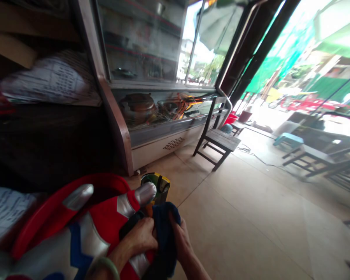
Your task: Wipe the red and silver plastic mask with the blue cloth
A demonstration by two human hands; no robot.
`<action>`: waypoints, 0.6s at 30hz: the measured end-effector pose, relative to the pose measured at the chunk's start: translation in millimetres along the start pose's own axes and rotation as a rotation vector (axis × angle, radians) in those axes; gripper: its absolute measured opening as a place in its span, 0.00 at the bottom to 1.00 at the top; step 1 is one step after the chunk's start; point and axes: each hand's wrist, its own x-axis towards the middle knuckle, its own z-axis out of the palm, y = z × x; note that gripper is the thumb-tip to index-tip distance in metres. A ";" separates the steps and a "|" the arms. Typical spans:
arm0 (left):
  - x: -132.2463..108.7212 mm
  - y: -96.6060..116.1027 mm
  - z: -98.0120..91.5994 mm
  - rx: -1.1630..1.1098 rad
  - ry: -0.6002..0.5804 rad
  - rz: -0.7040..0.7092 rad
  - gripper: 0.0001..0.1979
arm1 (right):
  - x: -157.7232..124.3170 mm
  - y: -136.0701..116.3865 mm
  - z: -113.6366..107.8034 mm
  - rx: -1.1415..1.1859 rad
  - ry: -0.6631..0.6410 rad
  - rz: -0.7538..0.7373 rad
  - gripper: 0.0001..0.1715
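Note:
My left hand (140, 237) is closed on the edge of a dark blue cloth (165, 241), its wrist wearing a green bangle (105, 266). Beside it, my right hand (182, 243) grips the same cloth from the right. Both hands hold the cloth against the front of a red, silver and blue ride-on toy (84, 229). A yellow and green part (157, 184) of the toy sticks up just beyond the hands.
A glass display fridge (151, 101) stands ahead, with a dark wooden chair (218, 136) next to it. Filled printed sacks (49, 81) lie on the left. Tiled floor (251, 217) stretches right toward benches (317, 153) and a bright street.

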 end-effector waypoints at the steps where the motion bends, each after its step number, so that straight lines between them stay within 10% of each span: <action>1: -2.3 1.4 -1.2 -0.015 0.003 -0.007 0.16 | 0.9 0.0 -2.7 0.039 -0.024 0.047 0.37; 7: -10.2 11.5 -8.1 0.039 0.056 0.049 0.29 | 13.6 -23.6 -27.8 0.172 -0.204 0.195 0.50; 13: -11.0 31.4 -59.2 0.375 0.650 0.058 0.43 | 45.6 -72.0 -40.9 0.072 -0.207 0.107 0.49; 16: -8.9 24.8 -75.6 0.545 0.471 -0.191 0.58 | 58.3 -85.7 -17.4 -0.074 -0.243 0.010 0.48; 18: -6.4 16.4 -76.7 0.549 0.399 -0.202 0.46 | 62.9 -87.8 7.9 -0.219 -0.291 -0.078 0.42</action>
